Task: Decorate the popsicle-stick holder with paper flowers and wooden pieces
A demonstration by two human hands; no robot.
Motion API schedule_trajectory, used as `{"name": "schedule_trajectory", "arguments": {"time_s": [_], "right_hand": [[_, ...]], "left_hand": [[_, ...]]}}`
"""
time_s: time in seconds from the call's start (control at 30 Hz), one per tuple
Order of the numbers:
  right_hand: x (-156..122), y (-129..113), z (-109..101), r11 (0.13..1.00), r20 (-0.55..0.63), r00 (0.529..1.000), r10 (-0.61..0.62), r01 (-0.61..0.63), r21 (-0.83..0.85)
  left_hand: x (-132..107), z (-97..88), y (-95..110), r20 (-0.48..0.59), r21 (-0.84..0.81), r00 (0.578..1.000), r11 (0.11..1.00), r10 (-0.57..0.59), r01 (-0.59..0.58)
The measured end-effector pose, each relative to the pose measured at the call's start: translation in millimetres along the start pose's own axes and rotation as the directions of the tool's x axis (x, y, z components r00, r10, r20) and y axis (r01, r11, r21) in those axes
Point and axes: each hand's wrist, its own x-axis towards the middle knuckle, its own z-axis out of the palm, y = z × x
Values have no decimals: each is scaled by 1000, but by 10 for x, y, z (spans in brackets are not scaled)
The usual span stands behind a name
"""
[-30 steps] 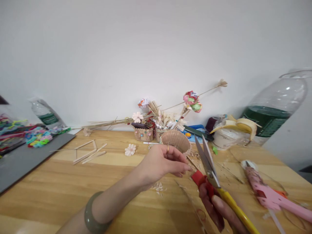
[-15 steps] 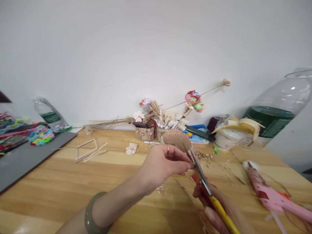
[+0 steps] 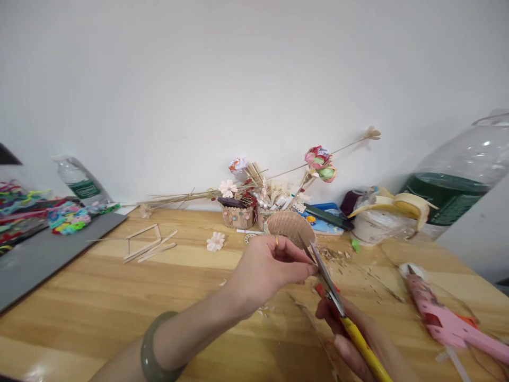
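My left hand [image 3: 274, 265], with a ring on one finger, is closed in a pinch beside the blades. Whatever its fingertips hold is too small or hidden to make out. Yellow-handled scissors [image 3: 363, 342] are in my right hand [image 3: 353, 339], the blades pointing up and away and slightly parted. The blade edges meet the left fingertips. Just beyond the hands stands a ribbed, tan round basket [image 3: 290, 225], partly covered by my left hand. Small pale scraps [image 3: 264, 310] lie on the wooden table below my left wrist.
A pink glue gun [image 3: 441, 321] lies at right, before a large plastic bottle [image 3: 445, 191] and a banana peel [image 3: 413, 207]. Decorated pots [image 3: 237, 216] with flowers stand at the back. Thin wooden sticks [image 3: 143, 250] and a pale flower [image 3: 215, 241] lie left, near a grey board [image 3: 59, 260].
The view has shifted slightly. Both hands and the scissors keep almost the same pose. A small pale bit now shows on the table left of my left wrist.
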Motion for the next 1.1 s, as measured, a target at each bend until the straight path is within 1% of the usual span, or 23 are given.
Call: {"name": "schedule_trajectory", "arguments": {"time_s": [0.1,0.27,0.37,0.5,0.6,0.7,0.87,1.1], "right_hand": [[3,-24,-7,999,-3,999,36,-36,-2],[13,-107,-14,995,68,994,85,-88,36],[25,-143,-18,996,78,994,72,-75,38],[34,-126,-20,997,98,993,62,-57,-44],[39,-103,-17,996,80,996,31,-24,-84],[45,-111,-17,997,66,998,3,2,-75],[52,-172,-22,997,82,997,11,-4,-79],[66,-165,-23,994,43,996,81,-77,-83]], "left_hand": [[0,1,7,-10,-1,1000,1000,-4,4],[5,1,16,-6,-27,1000,1000,-10,10],[4,-1,7,2,-56,1000,998,-13,13],[-3,-1,-8,-2,-84,1000,996,-21,21],[-7,0,-5,-9,-91,1000,996,-24,23],[-6,-2,12,-12,-74,1000,997,-17,16],[-10,-19,43,9,-44,1000,999,-3,4],[-3,-66,56,23,72,1000,997,8,-10]]}}
